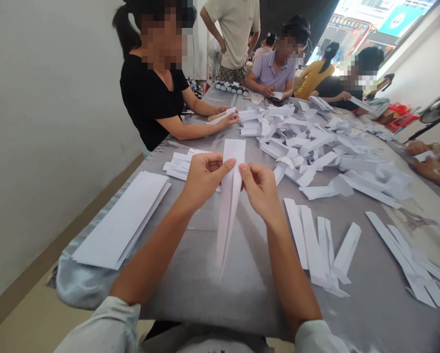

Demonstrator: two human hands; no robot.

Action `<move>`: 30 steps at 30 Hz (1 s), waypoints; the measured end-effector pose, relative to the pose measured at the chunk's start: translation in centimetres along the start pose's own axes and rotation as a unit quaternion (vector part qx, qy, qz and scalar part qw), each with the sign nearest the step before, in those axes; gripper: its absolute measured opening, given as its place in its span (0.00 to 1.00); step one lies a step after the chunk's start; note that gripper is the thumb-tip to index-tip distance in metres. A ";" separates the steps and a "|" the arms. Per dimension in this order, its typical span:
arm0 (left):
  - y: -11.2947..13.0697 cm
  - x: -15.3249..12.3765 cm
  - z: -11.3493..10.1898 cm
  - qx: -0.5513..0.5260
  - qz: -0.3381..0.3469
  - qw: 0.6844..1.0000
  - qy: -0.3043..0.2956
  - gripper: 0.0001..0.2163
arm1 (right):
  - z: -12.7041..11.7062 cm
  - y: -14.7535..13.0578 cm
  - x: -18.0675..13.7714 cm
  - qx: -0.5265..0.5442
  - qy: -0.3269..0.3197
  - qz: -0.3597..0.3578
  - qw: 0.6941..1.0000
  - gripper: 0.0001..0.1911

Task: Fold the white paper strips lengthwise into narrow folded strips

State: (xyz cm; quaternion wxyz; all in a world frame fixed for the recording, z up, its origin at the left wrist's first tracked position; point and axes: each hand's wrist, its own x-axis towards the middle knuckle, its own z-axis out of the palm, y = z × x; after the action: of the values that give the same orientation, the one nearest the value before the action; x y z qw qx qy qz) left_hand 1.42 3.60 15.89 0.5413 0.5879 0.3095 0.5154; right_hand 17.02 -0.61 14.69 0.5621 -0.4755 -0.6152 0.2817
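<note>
Own body only: pale, light-grey-to-white long-cut top (205,343), soft fabric, seen from above at the bottom of the frame. Small dark marking on the chest area at the lower edge, too cut off and blurred to read. Left sleeve (102,326) is loose and wide, with soft folds around the forearm. Right sleeve (317,338) is the same pale fabric, partly blurred at the frame edge. Both sleeves stop short of the wrists, leaving the forearms bare. Left hand (205,179) and right hand (262,191) are bare, with short nails on the visible thumbs. Dark fabric (161,331) shows below the bench edge, possibly trousers; cannot tell.
</note>
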 end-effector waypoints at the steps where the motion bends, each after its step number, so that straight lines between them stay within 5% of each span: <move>1: 0.0 0.0 0.0 0.000 -0.003 1.000 0.000 0.17 | 0.0 0.0 0.0 -0.006 0.014 -0.005 1.000 0.29; 8: 0.8 -0.1 -0.4 0.023 -0.040 0.996 -0.072 0.16 | 0.0 0.5 -0.1 -0.041 0.052 -0.028 0.997 0.27; 12: 1.0 -0.3 -0.5 0.032 -0.043 0.997 -0.058 0.16 | -0.2 0.5 0.0 -0.026 0.055 -0.016 0.998 0.28; 19: 0.5 0.0 -0.6 0.029 -0.027 0.999 -0.037 0.16 | -0.7 -0.1 -0.2 0.027 -0.044 0.028 0.998 0.27; 30: 1.7 -0.4 -0.5 0.054 -0.076 0.992 -0.080 0.20 | -0.5 0.0 -0.4 -0.046 0.044 -0.003 0.998 0.24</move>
State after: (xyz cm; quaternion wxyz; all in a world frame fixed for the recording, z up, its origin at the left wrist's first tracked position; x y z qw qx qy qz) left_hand 0.55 3.00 17.31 0.5693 0.6301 0.3369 0.4066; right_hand 17.49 -1.04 14.64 0.5675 -0.5106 -0.6036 0.2300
